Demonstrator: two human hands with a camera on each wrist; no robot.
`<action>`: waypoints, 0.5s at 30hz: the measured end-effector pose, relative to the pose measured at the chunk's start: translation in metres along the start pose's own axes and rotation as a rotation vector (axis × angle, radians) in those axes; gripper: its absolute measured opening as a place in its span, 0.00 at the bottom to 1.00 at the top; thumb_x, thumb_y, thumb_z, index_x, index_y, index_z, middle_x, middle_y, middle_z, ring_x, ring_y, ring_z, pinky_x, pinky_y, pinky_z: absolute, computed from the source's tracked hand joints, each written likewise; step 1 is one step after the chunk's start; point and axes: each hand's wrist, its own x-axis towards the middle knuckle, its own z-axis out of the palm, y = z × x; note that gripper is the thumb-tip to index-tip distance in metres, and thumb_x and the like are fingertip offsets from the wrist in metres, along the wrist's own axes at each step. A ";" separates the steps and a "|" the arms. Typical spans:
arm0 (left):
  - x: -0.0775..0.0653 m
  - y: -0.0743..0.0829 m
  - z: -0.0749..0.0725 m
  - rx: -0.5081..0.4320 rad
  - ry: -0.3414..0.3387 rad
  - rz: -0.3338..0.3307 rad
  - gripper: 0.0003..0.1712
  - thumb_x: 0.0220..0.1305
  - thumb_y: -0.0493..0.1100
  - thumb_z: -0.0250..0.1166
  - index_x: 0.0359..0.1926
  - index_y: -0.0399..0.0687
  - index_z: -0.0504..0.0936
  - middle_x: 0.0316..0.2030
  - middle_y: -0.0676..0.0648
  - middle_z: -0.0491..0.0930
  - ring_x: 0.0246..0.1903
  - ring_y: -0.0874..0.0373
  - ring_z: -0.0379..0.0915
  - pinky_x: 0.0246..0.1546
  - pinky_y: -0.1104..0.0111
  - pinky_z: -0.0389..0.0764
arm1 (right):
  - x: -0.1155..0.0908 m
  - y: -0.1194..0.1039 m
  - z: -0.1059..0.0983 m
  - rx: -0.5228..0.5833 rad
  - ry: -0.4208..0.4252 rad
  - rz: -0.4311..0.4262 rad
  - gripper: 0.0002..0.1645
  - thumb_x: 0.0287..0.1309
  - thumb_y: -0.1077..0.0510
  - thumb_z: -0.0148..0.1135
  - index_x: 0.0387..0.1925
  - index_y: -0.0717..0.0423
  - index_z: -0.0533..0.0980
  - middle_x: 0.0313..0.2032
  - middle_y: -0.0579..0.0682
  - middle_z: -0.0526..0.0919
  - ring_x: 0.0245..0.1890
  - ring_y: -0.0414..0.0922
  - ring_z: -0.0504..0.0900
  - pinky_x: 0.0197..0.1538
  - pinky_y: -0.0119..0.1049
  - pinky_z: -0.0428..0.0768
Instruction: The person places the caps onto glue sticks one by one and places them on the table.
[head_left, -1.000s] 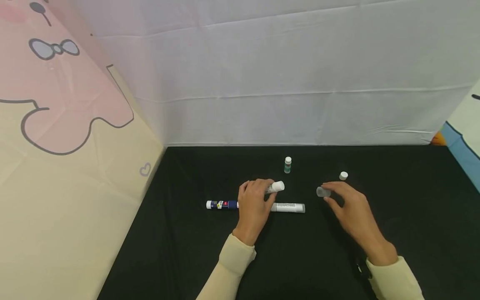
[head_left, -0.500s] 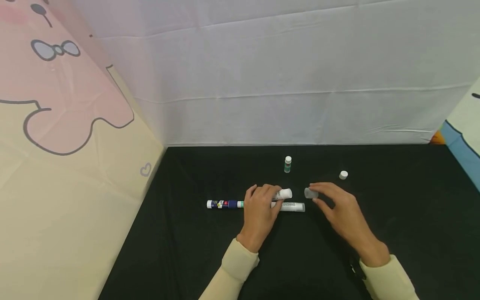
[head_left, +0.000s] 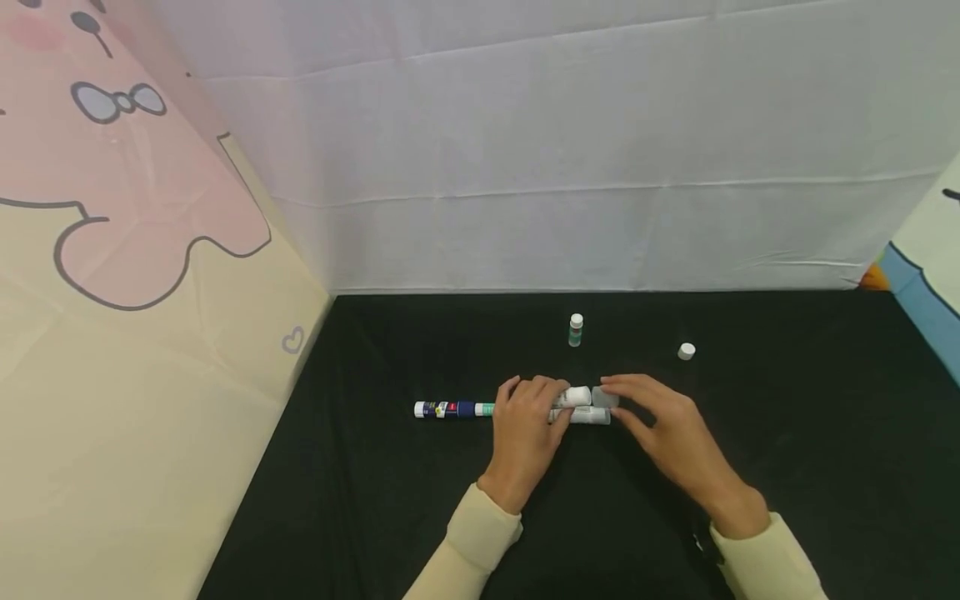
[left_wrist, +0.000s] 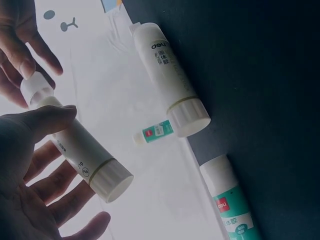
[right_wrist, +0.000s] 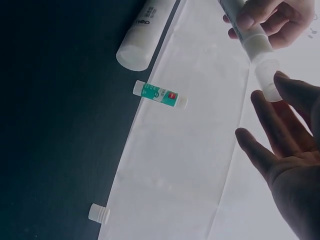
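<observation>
My left hand (head_left: 522, 442) holds a white glue stick (head_left: 575, 397) around its body, lying nearly level with its end to the right. At that end my right hand (head_left: 682, 442) pinches a translucent cap (head_left: 604, 397) between thumb and fingers. In the right wrist view the cap (right_wrist: 268, 82) meets the end of the glue stick (right_wrist: 256, 45); how far it is pushed on I cannot tell. Another white glue stick (left_wrist: 170, 75) lies on the black cloth just below the held one, partly hidden by my left hand in the head view.
In line with it lie a green-and-white glue stick (left_wrist: 230, 200) and a navy one (head_left: 446, 409) to the left. A small green glue stick (head_left: 575, 333) stands upright farther back. A loose white cap (head_left: 686, 352) sits at the right. A white cloth wall (head_left: 525, 233) rises behind the black table (head_left: 787, 467).
My hands have come together: the left moved right with the glue stick, and the right moved left with the translucent cap, which now meets the stick's end.
</observation>
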 end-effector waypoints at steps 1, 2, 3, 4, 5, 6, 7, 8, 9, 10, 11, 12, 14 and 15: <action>0.000 0.001 0.000 0.004 0.002 0.004 0.17 0.57 0.46 0.83 0.46 0.53 0.89 0.42 0.55 0.88 0.44 0.60 0.85 0.62 0.52 0.80 | 0.000 0.000 0.000 0.000 -0.004 -0.002 0.34 0.37 0.81 0.80 0.50 0.59 0.86 0.52 0.53 0.89 0.50 0.54 0.88 0.62 0.10 0.65; -0.001 0.001 0.000 0.005 0.003 0.008 0.16 0.57 0.46 0.83 0.46 0.53 0.89 0.42 0.55 0.88 0.44 0.60 0.85 0.62 0.52 0.80 | -0.001 -0.001 0.001 0.000 -0.008 -0.004 0.34 0.37 0.81 0.80 0.50 0.59 0.85 0.52 0.53 0.89 0.50 0.54 0.88 0.62 0.10 0.65; -0.001 0.002 0.001 0.004 0.004 0.011 0.16 0.57 0.45 0.83 0.46 0.53 0.89 0.42 0.55 0.88 0.44 0.60 0.85 0.61 0.52 0.80 | -0.001 -0.001 0.001 -0.001 -0.012 -0.006 0.34 0.38 0.81 0.80 0.50 0.59 0.85 0.52 0.53 0.89 0.50 0.54 0.88 0.62 0.10 0.65; -0.002 0.002 0.001 0.004 0.002 0.012 0.16 0.57 0.45 0.83 0.46 0.54 0.90 0.42 0.55 0.88 0.44 0.60 0.85 0.61 0.52 0.80 | -0.001 -0.001 0.002 0.002 -0.016 -0.007 0.34 0.38 0.81 0.80 0.51 0.59 0.85 0.52 0.53 0.88 0.50 0.54 0.88 0.62 0.10 0.65; -0.002 0.003 0.001 -0.001 -0.002 0.011 0.16 0.57 0.45 0.83 0.46 0.53 0.90 0.42 0.55 0.89 0.44 0.60 0.85 0.62 0.51 0.80 | -0.001 -0.001 0.003 0.005 -0.019 -0.010 0.34 0.38 0.81 0.80 0.50 0.60 0.85 0.52 0.54 0.88 0.50 0.54 0.88 0.62 0.10 0.65; -0.002 0.003 0.001 -0.005 -0.006 0.013 0.16 0.58 0.45 0.83 0.46 0.53 0.90 0.42 0.55 0.89 0.44 0.59 0.85 0.62 0.51 0.80 | -0.002 0.000 0.003 0.010 -0.022 -0.011 0.34 0.38 0.81 0.80 0.51 0.60 0.85 0.52 0.54 0.88 0.50 0.54 0.88 0.62 0.10 0.65; -0.003 0.004 0.001 -0.007 -0.011 0.014 0.15 0.58 0.45 0.82 0.46 0.53 0.90 0.43 0.55 0.89 0.44 0.59 0.85 0.62 0.51 0.80 | -0.002 0.000 0.004 0.015 -0.024 -0.014 0.34 0.38 0.81 0.80 0.51 0.60 0.85 0.52 0.54 0.88 0.50 0.54 0.88 0.62 0.10 0.66; -0.003 0.004 0.001 -0.012 -0.012 0.018 0.15 0.58 0.45 0.82 0.46 0.53 0.90 0.42 0.55 0.89 0.44 0.59 0.85 0.62 0.51 0.80 | -0.003 0.000 0.005 0.020 -0.027 -0.017 0.34 0.38 0.81 0.80 0.51 0.60 0.85 0.53 0.54 0.88 0.50 0.54 0.88 0.61 0.10 0.66; -0.004 0.005 0.001 -0.014 -0.013 0.021 0.16 0.58 0.45 0.82 0.46 0.53 0.90 0.42 0.55 0.89 0.44 0.59 0.85 0.62 0.51 0.80 | -0.003 0.001 0.006 0.026 -0.029 -0.019 0.34 0.39 0.81 0.80 0.51 0.60 0.85 0.52 0.54 0.88 0.50 0.54 0.88 0.61 0.11 0.66; -0.004 0.005 0.001 -0.014 -0.013 0.025 0.16 0.58 0.45 0.82 0.46 0.53 0.90 0.42 0.55 0.89 0.44 0.59 0.85 0.61 0.51 0.80 | -0.003 0.001 0.006 0.031 -0.030 -0.023 0.34 0.39 0.81 0.80 0.51 0.60 0.85 0.52 0.54 0.88 0.50 0.54 0.88 0.61 0.11 0.67; -0.004 0.005 0.001 -0.010 -0.012 0.031 0.16 0.58 0.45 0.82 0.46 0.53 0.90 0.42 0.54 0.89 0.44 0.59 0.85 0.61 0.51 0.80 | -0.004 0.002 0.007 0.034 -0.030 -0.026 0.34 0.38 0.81 0.80 0.51 0.60 0.85 0.52 0.53 0.88 0.49 0.54 0.88 0.61 0.11 0.67; -0.005 0.006 0.001 -0.010 -0.011 0.037 0.16 0.58 0.45 0.83 0.46 0.53 0.90 0.42 0.54 0.89 0.44 0.59 0.86 0.61 0.51 0.80 | -0.004 0.002 0.007 0.036 -0.031 -0.027 0.34 0.38 0.81 0.80 0.51 0.60 0.85 0.52 0.53 0.88 0.49 0.53 0.88 0.60 0.11 0.68; -0.005 0.006 0.001 -0.012 -0.013 0.050 0.16 0.58 0.45 0.83 0.46 0.53 0.89 0.42 0.54 0.89 0.44 0.59 0.86 0.61 0.51 0.80 | -0.005 0.002 0.008 0.040 -0.037 -0.030 0.35 0.38 0.81 0.80 0.52 0.59 0.85 0.51 0.52 0.88 0.48 0.53 0.88 0.60 0.12 0.68; -0.006 0.006 0.000 -0.013 -0.019 0.056 0.16 0.58 0.45 0.82 0.46 0.53 0.89 0.42 0.54 0.89 0.44 0.59 0.85 0.61 0.51 0.80 | -0.005 0.002 0.009 0.044 -0.040 -0.031 0.35 0.38 0.81 0.80 0.52 0.59 0.85 0.51 0.52 0.88 0.48 0.52 0.88 0.60 0.12 0.69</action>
